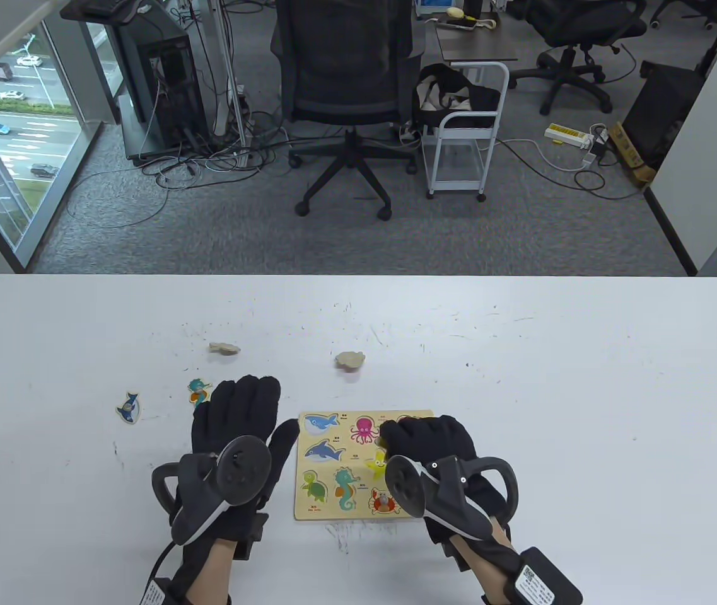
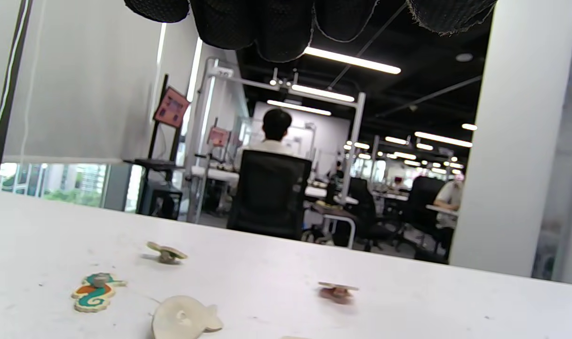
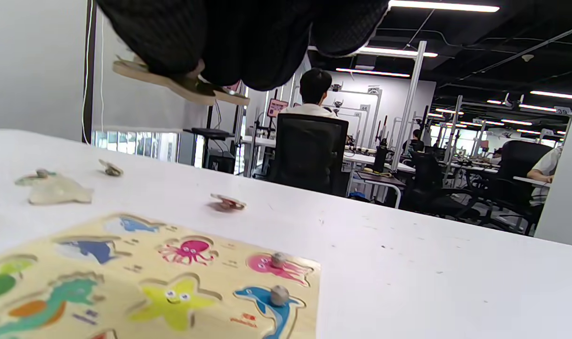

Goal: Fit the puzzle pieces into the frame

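The wooden puzzle frame [image 1: 326,512] lies on the table in front of me, with sea-animal pictures in its slots. My right hand [image 1: 399,441] hovers over the frame's right side and pinches a wooden puzzle piece [image 3: 173,82] above the board [image 3: 140,263]; I cannot tell its picture. My left hand [image 1: 248,403] lies flat and open on the table just left of the frame, holding nothing. A pink squid piece [image 3: 278,266] and a blue dolphin piece [image 3: 276,301] with knobs sit in their slots. The starfish slot [image 3: 173,296] shows only its picture.
Loose pieces lie beyond and left of the frame: a blue fish [image 1: 128,407], a seahorse [image 1: 199,391], and two face-down pieces [image 1: 224,348] [image 1: 350,360]. A pale face-down fish piece [image 2: 184,320] lies close under my left fingers. An office chair [image 1: 342,82] stands beyond the table.
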{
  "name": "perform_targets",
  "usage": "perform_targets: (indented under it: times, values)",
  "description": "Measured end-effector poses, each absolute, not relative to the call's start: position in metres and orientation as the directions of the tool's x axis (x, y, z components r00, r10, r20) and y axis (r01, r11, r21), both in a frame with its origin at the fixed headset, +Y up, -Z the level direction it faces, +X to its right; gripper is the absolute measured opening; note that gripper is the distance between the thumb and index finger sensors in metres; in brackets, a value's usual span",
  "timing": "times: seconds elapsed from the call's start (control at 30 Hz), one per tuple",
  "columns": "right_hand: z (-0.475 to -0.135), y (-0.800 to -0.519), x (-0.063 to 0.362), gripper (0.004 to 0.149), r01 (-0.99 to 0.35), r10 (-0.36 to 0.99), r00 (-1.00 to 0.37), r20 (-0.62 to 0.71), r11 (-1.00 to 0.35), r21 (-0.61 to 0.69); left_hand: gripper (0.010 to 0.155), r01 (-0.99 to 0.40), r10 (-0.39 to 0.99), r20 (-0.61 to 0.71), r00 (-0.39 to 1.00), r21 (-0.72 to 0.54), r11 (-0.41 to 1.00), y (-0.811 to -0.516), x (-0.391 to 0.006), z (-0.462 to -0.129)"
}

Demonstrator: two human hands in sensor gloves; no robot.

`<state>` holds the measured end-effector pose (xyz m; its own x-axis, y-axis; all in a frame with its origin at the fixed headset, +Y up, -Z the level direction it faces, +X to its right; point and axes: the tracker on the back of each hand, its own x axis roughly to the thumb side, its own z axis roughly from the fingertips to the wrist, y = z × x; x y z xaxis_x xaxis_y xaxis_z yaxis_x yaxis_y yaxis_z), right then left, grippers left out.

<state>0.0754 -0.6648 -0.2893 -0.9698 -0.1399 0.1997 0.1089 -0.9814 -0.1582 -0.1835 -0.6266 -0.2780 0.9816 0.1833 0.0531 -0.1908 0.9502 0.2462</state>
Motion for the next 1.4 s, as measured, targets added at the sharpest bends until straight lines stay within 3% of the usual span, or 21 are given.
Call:
perform_targets:
  times: [0.23,0.7,1.4]
  values:
    - [-0.313,-0.708,0.058,0.044,0.273,-0.285,-0.938,0.196,-0.958,-0.086,0.070,-0.239,0.234,0.047,0.971,0.225,0.945,-0.626,-0.193,-0.279]
    - [-0.328,-0.753,0.035,0.044,0.373,-0.365,-0.902,0.229,-0.928,-0.008,0.070,-0.238,0.228,0.069,0.971,0.220,0.946,-0.626,-0.188,-0.277]
    - [-0.330,-0.757,0.036,0.043,0.354,-0.337,-0.914,0.227,-0.934,0.039,0.070,-0.241,0.229,0.079,0.970,0.220,0.945,-0.626,-0.186,-0.276]
